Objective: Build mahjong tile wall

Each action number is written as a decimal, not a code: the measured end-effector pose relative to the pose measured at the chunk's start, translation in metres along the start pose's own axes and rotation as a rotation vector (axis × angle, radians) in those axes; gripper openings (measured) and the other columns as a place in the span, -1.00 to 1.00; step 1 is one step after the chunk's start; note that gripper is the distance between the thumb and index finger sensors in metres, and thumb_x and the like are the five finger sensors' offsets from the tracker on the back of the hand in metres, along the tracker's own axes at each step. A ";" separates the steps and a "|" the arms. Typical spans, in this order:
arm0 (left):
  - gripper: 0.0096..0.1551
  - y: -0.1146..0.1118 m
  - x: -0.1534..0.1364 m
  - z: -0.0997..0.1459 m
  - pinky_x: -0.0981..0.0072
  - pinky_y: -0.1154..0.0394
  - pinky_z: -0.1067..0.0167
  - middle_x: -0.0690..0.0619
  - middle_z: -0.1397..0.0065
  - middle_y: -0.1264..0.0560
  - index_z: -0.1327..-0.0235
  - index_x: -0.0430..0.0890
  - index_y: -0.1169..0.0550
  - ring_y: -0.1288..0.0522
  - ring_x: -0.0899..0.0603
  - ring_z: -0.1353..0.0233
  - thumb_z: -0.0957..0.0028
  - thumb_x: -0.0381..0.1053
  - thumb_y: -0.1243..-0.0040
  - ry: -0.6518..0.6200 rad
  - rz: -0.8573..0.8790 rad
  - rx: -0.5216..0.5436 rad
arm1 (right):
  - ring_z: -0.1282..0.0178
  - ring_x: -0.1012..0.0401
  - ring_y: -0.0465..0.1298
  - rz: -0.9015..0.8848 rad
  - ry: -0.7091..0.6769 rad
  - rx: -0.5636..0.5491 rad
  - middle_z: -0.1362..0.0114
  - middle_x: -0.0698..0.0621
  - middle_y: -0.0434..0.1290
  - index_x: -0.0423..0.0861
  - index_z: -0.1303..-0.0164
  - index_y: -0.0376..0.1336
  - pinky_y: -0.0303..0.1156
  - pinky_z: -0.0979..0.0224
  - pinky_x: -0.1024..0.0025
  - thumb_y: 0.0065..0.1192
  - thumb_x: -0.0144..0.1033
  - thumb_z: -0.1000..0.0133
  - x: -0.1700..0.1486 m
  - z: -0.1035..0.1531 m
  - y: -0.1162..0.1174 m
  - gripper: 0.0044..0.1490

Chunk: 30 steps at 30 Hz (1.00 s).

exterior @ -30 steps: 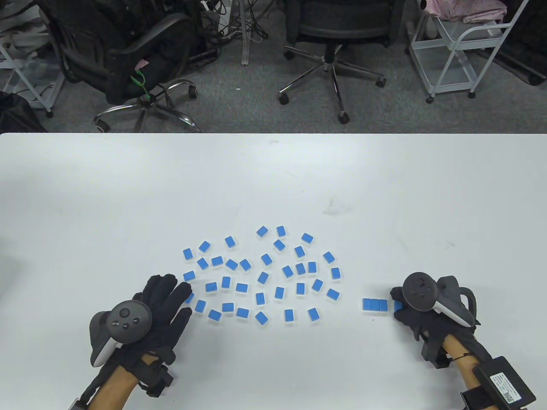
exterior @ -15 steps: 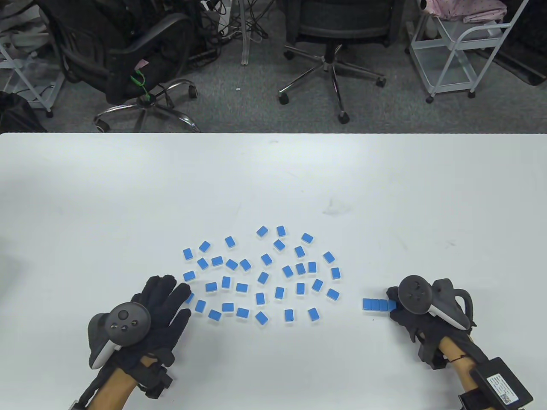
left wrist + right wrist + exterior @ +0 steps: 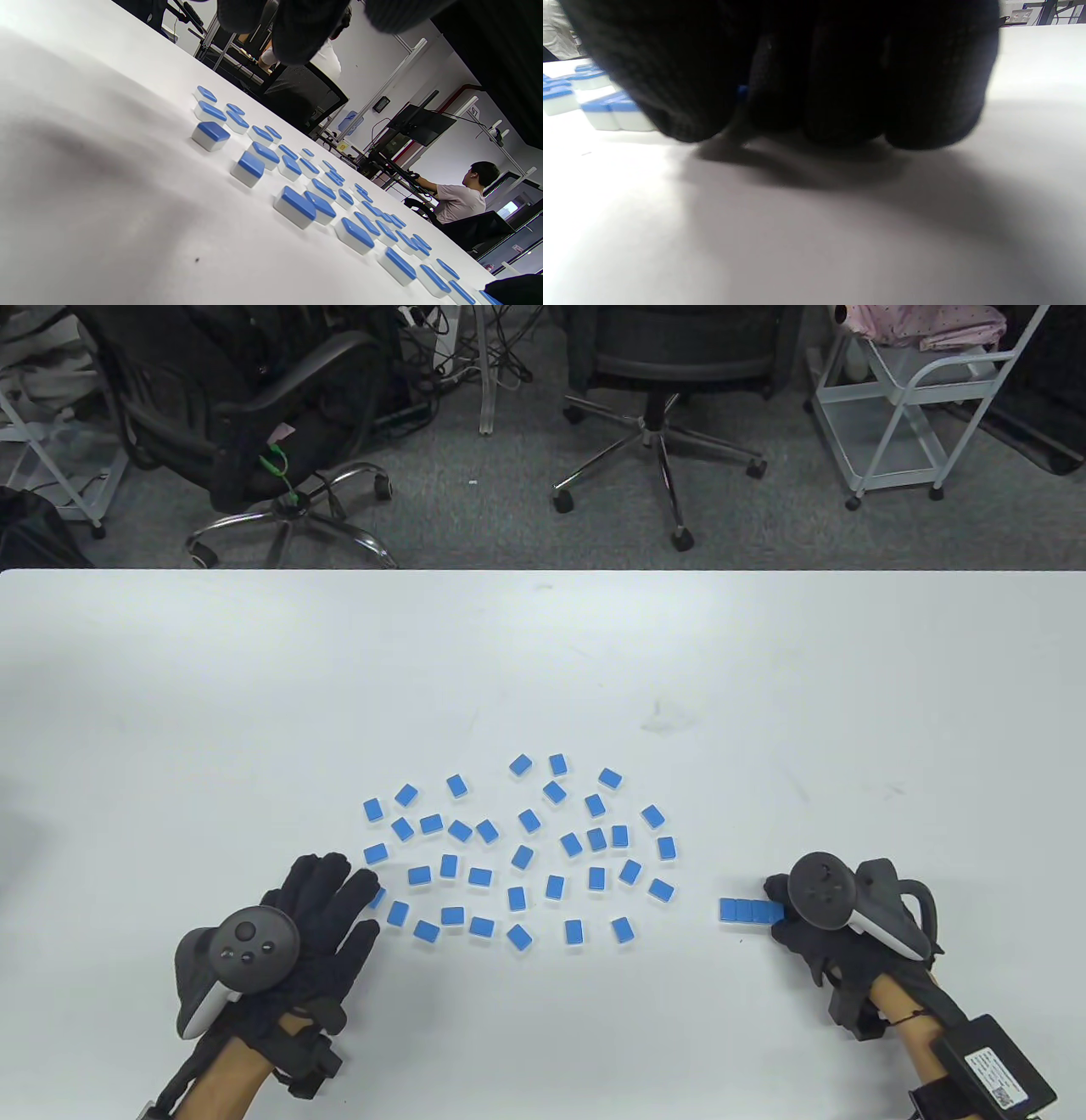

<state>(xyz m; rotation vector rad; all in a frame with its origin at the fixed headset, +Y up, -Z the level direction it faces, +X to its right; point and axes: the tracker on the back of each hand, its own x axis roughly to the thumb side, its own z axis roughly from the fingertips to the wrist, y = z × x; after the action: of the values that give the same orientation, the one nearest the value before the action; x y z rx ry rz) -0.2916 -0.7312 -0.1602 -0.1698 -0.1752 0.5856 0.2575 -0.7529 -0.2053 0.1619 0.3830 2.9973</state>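
Row-building step, early. Your right hand [image 3: 793, 912] curls at the right end of the short tile row [image 3: 748, 909], near right on the worktop [image 3: 543, 661]; whether it pinches the end tile, I cannot tell. Left hand [image 3: 318, 903] rests flat, fingers straight, at the left edge of the scattered tiles [image 3: 517, 848], which lie blue-backed, white-bodied, face down. Next: fetch one and butt it square.
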 end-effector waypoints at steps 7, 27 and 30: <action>-0.22 0.000 0.000 0.001 -0.37 0.25 -0.52 0.04 -0.77 0.05 -0.62 0.15 -0.25 0.23 -0.22 -0.73 -0.09 0.36 0.14 -0.001 0.002 0.002 | 0.11 0.08 0.65 0.007 -0.008 -0.007 -0.10 -0.01 0.58 0.02 -0.19 0.34 0.67 0.07 0.13 0.53 -0.09 0.20 0.000 0.000 0.000 -0.27; -0.22 0.005 0.004 0.004 -0.37 0.25 -0.51 0.04 -0.77 0.04 -0.61 0.15 -0.25 0.22 -0.22 -0.73 -0.09 0.36 0.14 -0.037 -0.014 0.040 | 0.08 0.08 0.66 0.513 -0.342 -0.159 -0.33 0.02 0.52 0.26 -0.22 0.27 0.65 0.19 0.17 0.57 -0.05 0.26 0.144 -0.002 -0.009 -0.20; -0.22 0.005 0.003 0.005 -0.37 0.25 -0.51 0.04 -0.77 0.05 -0.61 0.15 -0.25 0.22 -0.22 -0.73 -0.09 0.36 0.14 -0.037 -0.012 0.037 | 0.17 0.11 0.66 0.550 -0.343 -0.146 -0.30 0.04 0.54 0.24 -0.18 0.31 0.64 0.27 0.21 0.60 -0.09 0.26 0.157 -0.013 -0.003 -0.24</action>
<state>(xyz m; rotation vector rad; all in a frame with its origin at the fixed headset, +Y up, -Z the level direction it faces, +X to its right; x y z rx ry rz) -0.2929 -0.7252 -0.1560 -0.1217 -0.2005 0.5804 0.1017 -0.7330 -0.2040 0.8851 0.0867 3.4040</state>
